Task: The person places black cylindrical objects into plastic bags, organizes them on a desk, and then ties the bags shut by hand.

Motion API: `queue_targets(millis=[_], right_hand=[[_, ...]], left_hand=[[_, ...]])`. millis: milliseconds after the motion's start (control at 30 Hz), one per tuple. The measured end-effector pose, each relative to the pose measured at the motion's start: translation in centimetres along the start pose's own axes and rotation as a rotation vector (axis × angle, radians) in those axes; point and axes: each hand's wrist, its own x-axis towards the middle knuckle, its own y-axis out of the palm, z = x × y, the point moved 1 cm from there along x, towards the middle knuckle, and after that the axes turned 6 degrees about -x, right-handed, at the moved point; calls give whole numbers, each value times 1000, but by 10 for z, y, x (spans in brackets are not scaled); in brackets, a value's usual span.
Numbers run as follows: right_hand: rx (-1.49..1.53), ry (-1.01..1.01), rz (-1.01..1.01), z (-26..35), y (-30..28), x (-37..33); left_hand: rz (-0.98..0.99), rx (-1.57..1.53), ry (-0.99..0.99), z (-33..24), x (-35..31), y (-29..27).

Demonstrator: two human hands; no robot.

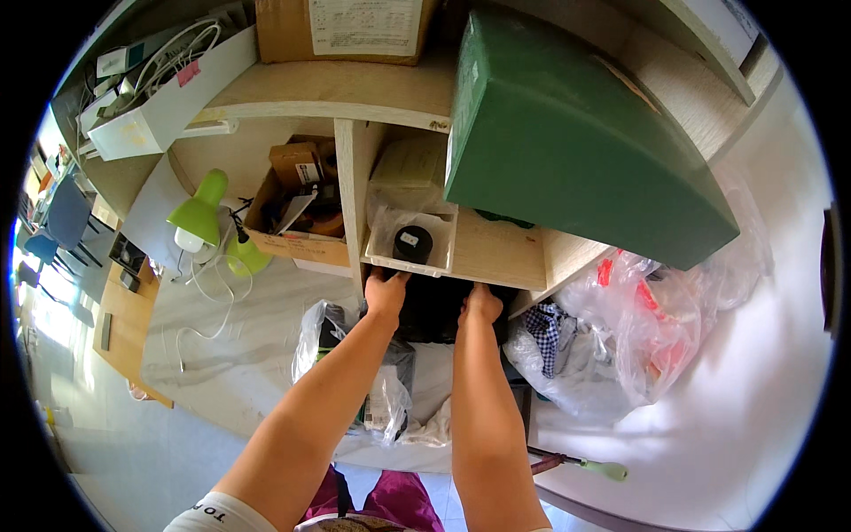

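Both my arms reach forward into the lower opening of a wooden shelf unit (352,177). Between my hands is a dark black object (433,312), perhaps a box or bag; its kind is hard to make out in the shadow. My left hand (386,293) grips its left side, just under a white plastic tray (434,269). At its right side, my right hand (481,303) is closed with curled fingers, partly hidden. In the tray above lie a clear plastic bag and a black round container (412,244).
A big green box (585,142) juts from the upper right shelf. At left stand a green desk lamp (199,213) and a filled cardboard box (301,247). Plastic-wrapped items (383,403) lie before the shelf; stuffed clear bags (612,355) sit at right.
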Motion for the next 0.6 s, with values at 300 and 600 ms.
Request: queue_targets(millis=[300, 600], right_hand=[[74, -307, 343, -85, -20, -125], [24, -278, 679, -126, -52, -248]], left_hand=[[108, -140, -259, -4, -92, -92], [591, 752, 305, -50, -155, -194]])
